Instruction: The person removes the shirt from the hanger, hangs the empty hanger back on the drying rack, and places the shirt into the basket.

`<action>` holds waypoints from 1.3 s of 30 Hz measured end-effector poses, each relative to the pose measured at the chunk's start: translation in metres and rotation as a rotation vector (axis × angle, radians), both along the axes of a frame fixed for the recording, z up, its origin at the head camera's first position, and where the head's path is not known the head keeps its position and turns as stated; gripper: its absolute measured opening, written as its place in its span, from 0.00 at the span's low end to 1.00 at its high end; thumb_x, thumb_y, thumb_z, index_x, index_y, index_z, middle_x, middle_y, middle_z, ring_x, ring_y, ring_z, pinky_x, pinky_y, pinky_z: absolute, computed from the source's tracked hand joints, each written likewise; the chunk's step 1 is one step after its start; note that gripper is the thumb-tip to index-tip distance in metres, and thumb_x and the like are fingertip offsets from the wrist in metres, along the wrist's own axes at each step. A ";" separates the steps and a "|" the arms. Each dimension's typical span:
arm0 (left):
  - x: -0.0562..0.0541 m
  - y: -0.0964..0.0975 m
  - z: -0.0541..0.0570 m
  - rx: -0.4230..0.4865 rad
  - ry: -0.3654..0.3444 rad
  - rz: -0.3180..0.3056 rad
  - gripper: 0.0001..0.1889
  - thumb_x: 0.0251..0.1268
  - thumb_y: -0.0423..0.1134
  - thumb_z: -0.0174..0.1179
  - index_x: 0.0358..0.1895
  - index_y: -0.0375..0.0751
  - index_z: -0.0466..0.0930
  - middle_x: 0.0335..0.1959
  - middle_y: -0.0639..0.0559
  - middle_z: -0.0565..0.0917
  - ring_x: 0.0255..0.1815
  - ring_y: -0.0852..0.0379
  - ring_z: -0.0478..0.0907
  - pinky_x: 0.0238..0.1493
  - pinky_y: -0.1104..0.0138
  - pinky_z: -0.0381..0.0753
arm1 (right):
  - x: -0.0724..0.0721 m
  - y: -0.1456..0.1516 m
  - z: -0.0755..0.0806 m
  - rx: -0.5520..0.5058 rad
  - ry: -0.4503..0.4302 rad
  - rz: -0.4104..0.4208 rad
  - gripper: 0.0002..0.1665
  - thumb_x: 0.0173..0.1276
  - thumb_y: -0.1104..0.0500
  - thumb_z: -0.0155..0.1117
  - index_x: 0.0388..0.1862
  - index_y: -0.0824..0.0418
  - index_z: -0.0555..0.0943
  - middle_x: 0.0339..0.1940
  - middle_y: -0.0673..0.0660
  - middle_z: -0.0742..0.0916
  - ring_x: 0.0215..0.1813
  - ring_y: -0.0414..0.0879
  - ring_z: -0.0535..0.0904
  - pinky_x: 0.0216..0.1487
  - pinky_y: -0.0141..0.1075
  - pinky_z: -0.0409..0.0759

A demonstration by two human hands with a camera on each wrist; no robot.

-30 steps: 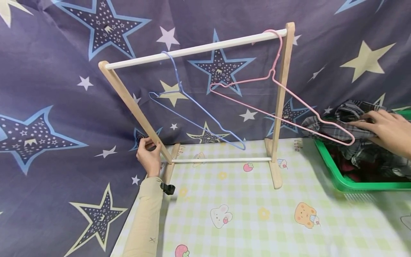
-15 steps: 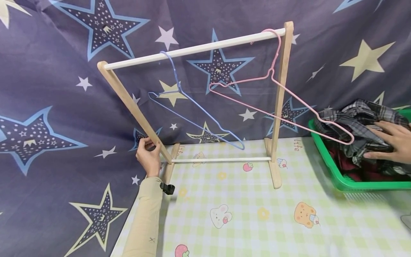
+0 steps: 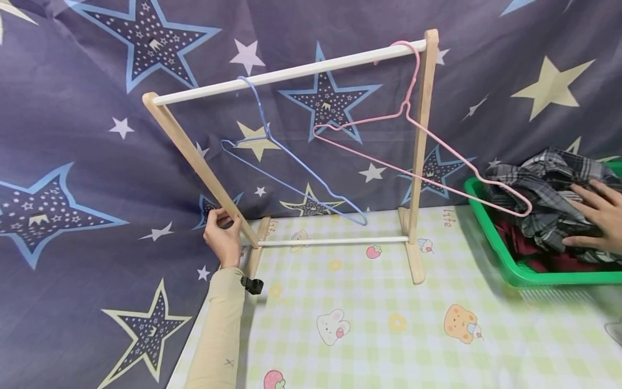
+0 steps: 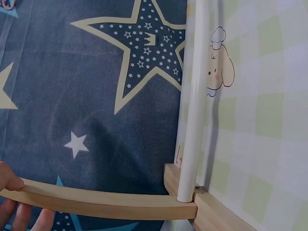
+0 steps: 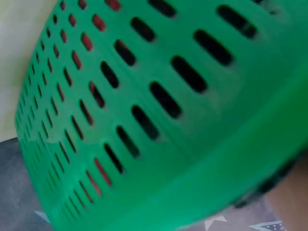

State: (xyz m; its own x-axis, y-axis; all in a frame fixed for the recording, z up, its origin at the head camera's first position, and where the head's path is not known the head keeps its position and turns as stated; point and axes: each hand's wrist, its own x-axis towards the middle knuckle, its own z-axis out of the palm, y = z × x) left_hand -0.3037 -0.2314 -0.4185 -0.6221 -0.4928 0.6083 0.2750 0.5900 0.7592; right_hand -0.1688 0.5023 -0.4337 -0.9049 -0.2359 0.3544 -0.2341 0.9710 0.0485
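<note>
My left hand (image 3: 224, 237) holds the left wooden post (image 3: 196, 165) of a small clothes rack. In the left wrist view the thumb lies on one side of that post (image 4: 106, 202) and the fingers on the other. At the right edge of the head view, my right hand (image 3: 601, 217) rests with spread fingers on a black-and-grey plaid garment (image 3: 544, 175). The garment lies bunched in a green basket (image 3: 559, 279), whose slotted side (image 5: 144, 178) fills most of the right wrist view. Some dark red cloth (image 3: 536, 263) shows beneath it.
From the white top bar (image 3: 316, 67) hang a blue hanger (image 3: 291, 154) and a pink hanger (image 3: 439, 138), both bare. The pink one's lower corner reaches in front of the basket. A star-printed curtain (image 3: 97, 227) stands behind the checked tablecloth (image 3: 374, 351).
My right hand has drawn back a little to the right and its fingers have spread on the plaid garment, which has settled in the basket. The left hand stays on the post.
</note>
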 end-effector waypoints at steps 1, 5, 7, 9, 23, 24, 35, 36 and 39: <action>0.000 -0.001 0.000 0.005 -0.005 0.009 0.10 0.56 0.28 0.67 0.42 0.35 0.83 0.39 0.41 0.87 0.40 0.44 0.85 0.54 0.53 0.80 | -0.001 -0.002 0.003 0.005 0.000 0.016 0.77 0.43 0.12 0.10 0.80 0.65 0.45 0.80 0.72 0.51 0.80 0.70 0.38 0.76 0.66 0.39; 0.002 -0.004 0.000 0.018 -0.013 0.033 0.10 0.55 0.27 0.67 0.42 0.35 0.83 0.38 0.43 0.87 0.40 0.45 0.85 0.55 0.55 0.78 | -0.006 -0.010 0.016 0.025 0.021 0.052 0.67 0.43 0.11 0.15 0.81 0.40 0.31 0.80 0.72 0.49 0.72 0.79 0.50 0.70 0.72 0.46; 0.004 -0.004 0.001 0.017 -0.013 0.028 0.10 0.55 0.28 0.67 0.42 0.35 0.83 0.38 0.42 0.87 0.40 0.45 0.85 0.55 0.55 0.78 | -0.006 -0.014 0.024 0.005 0.012 0.047 0.67 0.43 0.10 0.22 0.81 0.39 0.32 0.80 0.72 0.49 0.72 0.79 0.49 0.70 0.73 0.45; 0.005 -0.004 0.002 0.016 -0.012 0.025 0.10 0.55 0.28 0.67 0.42 0.35 0.83 0.38 0.42 0.87 0.40 0.44 0.85 0.54 0.55 0.79 | -0.007 -0.020 0.033 -0.037 0.009 0.033 0.72 0.43 0.08 0.30 0.82 0.43 0.38 0.79 0.73 0.50 0.74 0.78 0.47 0.71 0.72 0.44; 0.004 0.008 0.001 0.013 -0.021 0.000 0.10 0.55 0.27 0.67 0.42 0.35 0.83 0.39 0.41 0.87 0.41 0.43 0.85 0.54 0.53 0.80 | -0.041 -0.078 0.097 -0.159 -0.142 -0.216 0.54 0.74 0.27 0.37 0.79 0.67 0.46 0.75 0.77 0.53 0.73 0.79 0.46 0.71 0.73 0.40; 0.004 0.009 0.001 0.012 -0.019 -0.003 0.10 0.55 0.27 0.67 0.42 0.36 0.83 0.39 0.42 0.87 0.41 0.43 0.85 0.54 0.53 0.80 | -0.043 -0.080 0.097 -0.166 -0.158 -0.229 0.55 0.73 0.27 0.37 0.80 0.67 0.45 0.75 0.78 0.52 0.73 0.79 0.45 0.69 0.74 0.39; 0.006 0.005 -0.001 0.014 -0.017 -0.004 0.11 0.55 0.27 0.68 0.42 0.35 0.83 0.40 0.41 0.87 0.41 0.43 0.85 0.52 0.53 0.81 | -0.050 -0.071 0.051 -0.139 -0.358 -0.277 0.55 0.70 0.22 0.34 0.82 0.52 0.36 0.78 0.75 0.41 0.74 0.81 0.32 0.60 0.82 0.26; 0.006 0.004 -0.001 0.014 -0.014 -0.006 0.11 0.55 0.28 0.68 0.42 0.35 0.83 0.40 0.41 0.87 0.41 0.43 0.85 0.52 0.53 0.81 | -0.049 -0.068 0.050 -0.138 -0.368 -0.286 0.56 0.69 0.22 0.34 0.82 0.53 0.36 0.78 0.75 0.40 0.74 0.81 0.31 0.61 0.81 0.25; 0.006 0.002 0.000 0.012 -0.004 -0.004 0.11 0.55 0.27 0.68 0.43 0.34 0.83 0.40 0.41 0.87 0.41 0.42 0.85 0.51 0.53 0.81 | -0.048 -0.062 0.050 -0.139 -0.396 -0.312 0.57 0.69 0.22 0.37 0.81 0.54 0.35 0.78 0.74 0.39 0.74 0.81 0.28 0.62 0.80 0.23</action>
State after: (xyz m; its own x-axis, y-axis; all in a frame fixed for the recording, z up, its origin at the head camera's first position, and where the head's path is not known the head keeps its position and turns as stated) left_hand -0.2979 -0.2290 -0.4185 -0.6261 -0.4980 0.6000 0.2744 0.5796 0.7674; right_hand -0.2171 0.4404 -0.3836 -0.9956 0.0909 -0.0207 0.0928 0.9885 -0.1198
